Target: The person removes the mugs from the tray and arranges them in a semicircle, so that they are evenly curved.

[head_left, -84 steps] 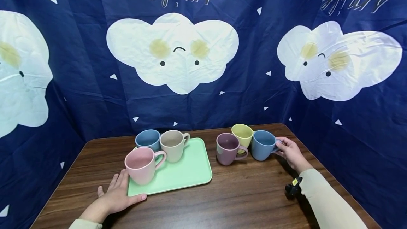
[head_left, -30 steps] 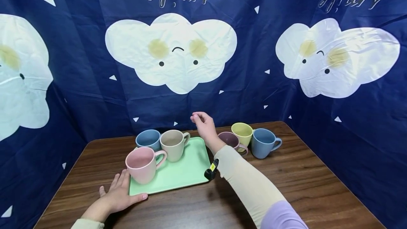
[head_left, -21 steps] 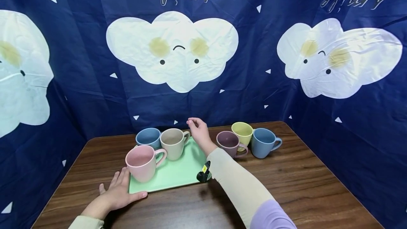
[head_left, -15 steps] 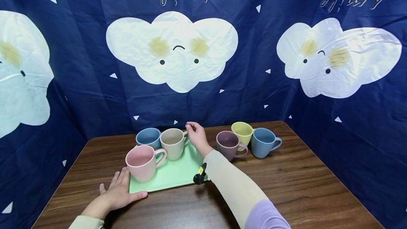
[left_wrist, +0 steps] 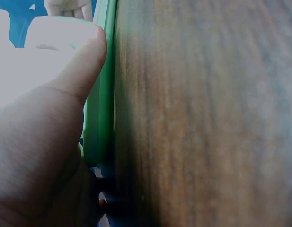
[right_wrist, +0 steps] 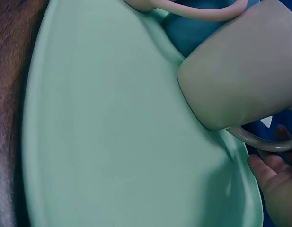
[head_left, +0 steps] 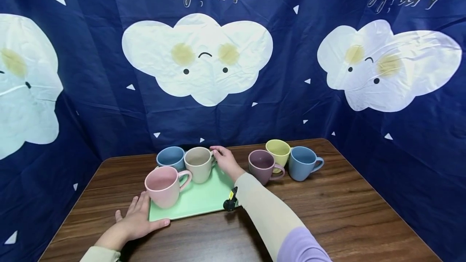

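Mint-green and shallow, the rectangular plastic tray lies low and left of centre in the head view, on the dark wood-grain table. The left hand lies flat at its near left corner, thumb along the rim — apparently bracing it against sliding. The right hand reaches the handle of the beige ceramic mug at the tray's back; fingers seem to touch the loop, though whether they grip it I cannot tell. A pink mug stands just in front.
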The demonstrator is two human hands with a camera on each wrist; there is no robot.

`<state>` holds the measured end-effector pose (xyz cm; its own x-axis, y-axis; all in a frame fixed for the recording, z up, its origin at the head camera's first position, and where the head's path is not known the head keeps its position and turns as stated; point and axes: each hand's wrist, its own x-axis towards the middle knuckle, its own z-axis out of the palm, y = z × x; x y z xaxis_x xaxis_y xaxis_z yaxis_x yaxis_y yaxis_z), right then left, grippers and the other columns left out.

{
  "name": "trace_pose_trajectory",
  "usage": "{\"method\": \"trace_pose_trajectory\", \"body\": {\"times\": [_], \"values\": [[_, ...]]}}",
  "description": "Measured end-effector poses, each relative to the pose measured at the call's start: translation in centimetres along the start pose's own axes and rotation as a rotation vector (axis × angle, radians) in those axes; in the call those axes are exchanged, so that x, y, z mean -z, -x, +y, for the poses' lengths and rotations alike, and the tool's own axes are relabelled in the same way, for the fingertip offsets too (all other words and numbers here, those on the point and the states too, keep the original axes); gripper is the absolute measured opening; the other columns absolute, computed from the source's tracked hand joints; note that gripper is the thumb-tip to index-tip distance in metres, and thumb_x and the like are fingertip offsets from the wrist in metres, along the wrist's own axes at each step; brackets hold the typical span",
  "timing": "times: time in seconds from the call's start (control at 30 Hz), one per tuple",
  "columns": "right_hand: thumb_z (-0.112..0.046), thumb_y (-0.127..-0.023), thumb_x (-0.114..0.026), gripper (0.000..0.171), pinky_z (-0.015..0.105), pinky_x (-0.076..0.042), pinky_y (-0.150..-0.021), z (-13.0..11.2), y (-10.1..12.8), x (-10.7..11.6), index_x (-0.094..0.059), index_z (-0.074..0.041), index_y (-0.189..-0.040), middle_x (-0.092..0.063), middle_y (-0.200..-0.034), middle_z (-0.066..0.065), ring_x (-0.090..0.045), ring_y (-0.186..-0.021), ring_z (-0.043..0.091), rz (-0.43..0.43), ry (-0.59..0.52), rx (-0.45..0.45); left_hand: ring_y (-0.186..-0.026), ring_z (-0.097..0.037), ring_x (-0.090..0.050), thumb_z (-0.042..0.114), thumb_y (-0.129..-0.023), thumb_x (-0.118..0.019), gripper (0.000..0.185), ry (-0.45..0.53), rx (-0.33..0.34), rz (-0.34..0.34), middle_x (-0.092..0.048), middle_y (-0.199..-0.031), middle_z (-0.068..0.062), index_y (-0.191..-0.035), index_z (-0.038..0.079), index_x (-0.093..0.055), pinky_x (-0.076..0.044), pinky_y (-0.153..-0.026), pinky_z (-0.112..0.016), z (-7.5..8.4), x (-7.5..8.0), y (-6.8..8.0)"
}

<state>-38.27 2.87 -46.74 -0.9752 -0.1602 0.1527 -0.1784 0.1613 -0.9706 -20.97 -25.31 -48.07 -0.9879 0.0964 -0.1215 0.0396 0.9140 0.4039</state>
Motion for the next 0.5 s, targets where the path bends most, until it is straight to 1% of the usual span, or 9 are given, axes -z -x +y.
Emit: {"method": "trace_pose_trajectory", "body": {"times": [0.1,0.2,0.27,0.3,0.33,0.43,0.5], "values": [[-0.013,-0.107,-0.050,0.031,0.049,-0.052,-0.097,0.2,0.2,0.1,-0.064,-0.001,-0.132,-0.067,-0.124,0.014,-0.064,-0.109,0.023,-0.019,-0.052,-0.014,-0.144,-0.063,-0.003,0.073,-0.080,-0.068,0.131,0.001,0.002,-0.001,-0.004,-0.158,-0.042,-0.154,-0.015,-0.005,0.003,-0.095,-0.089,0.0,0.0,0.0],[-0.012,-0.106,-0.053,0.030,0.052,-0.053,-0.094,0.4,0.5,0.3,-0.064,0.001,-0.131,-0.066,-0.120,0.016,-0.065,-0.106,0.029,-0.023,-0.082,-0.004,-0.144,-0.062,-0.002,0.073,-0.080,-0.068,0.131,0.001,0.003,-0.001,-0.004,-0.158,-0.042,-0.154,-0.014,-0.004,0.003,-0.095,-0.089,0.0,-0.1,0.0],[-0.011,-0.105,-0.055,0.027,0.048,-0.056,-0.090,0.5,0.7,0.4,-0.065,0.001,-0.127,-0.066,-0.116,0.015,-0.066,-0.102,0.030,-0.021,-0.076,0.003,-0.144,-0.062,-0.002,0.073,-0.080,-0.068,0.132,0.003,0.004,-0.003,-0.004,-0.158,-0.042,-0.154,-0.014,-0.004,0.004,-0.095,-0.089,0.0,-0.1,0.0],[-0.010,-0.104,-0.056,0.025,0.044,-0.057,-0.086,0.5,0.7,0.5,-0.066,0.001,-0.125,-0.066,-0.113,0.014,-0.067,-0.099,0.029,-0.017,-0.062,0.008,-0.144,-0.062,-0.002,0.073,-0.080,-0.069,0.132,0.003,0.004,-0.002,-0.004,-0.158,-0.042,-0.154,-0.014,-0.004,0.004,-0.095,-0.089,0.0,-0.1,0.0],[-0.009,-0.104,-0.057,0.024,0.044,-0.057,-0.085,0.6,0.8,0.5,-0.067,0.002,-0.123,-0.066,-0.113,0.014,-0.067,-0.098,0.030,-0.011,-0.052,0.010,-0.144,-0.062,-0.002,0.073,-0.079,-0.069,0.132,0.003,0.004,-0.001,-0.004,-0.158,-0.042,-0.154,-0.014,-0.005,0.004,-0.095,-0.089,0.0,-0.1,0.0],[-0.010,-0.102,-0.060,0.020,0.034,-0.057,-0.079,0.7,1.1,0.8,-0.068,0.000,-0.118,-0.066,-0.110,0.010,-0.065,-0.092,0.022,-0.012,-0.018,0.009,-0.144,-0.062,-0.003,0.073,-0.079,-0.069,0.132,0.002,0.006,-0.001,-0.005,-0.157,-0.042,-0.154,-0.014,-0.005,0.003,-0.095,-0.089,0.1,-0.1,0.0],[-0.011,-0.101,-0.063,0.020,0.030,-0.055,-0.076,0.8,1.4,1.0,-0.069,-0.001,-0.116,-0.067,-0.109,0.010,-0.064,-0.089,0.018,-0.020,-0.003,0.018,-0.143,-0.063,-0.004,0.074,-0.079,-0.069,0.131,-0.001,0.007,0.002,-0.005,-0.157,-0.042,-0.154,-0.013,-0.005,0.002,-0.095,-0.089,0.0,-0.1,0.0]]}}
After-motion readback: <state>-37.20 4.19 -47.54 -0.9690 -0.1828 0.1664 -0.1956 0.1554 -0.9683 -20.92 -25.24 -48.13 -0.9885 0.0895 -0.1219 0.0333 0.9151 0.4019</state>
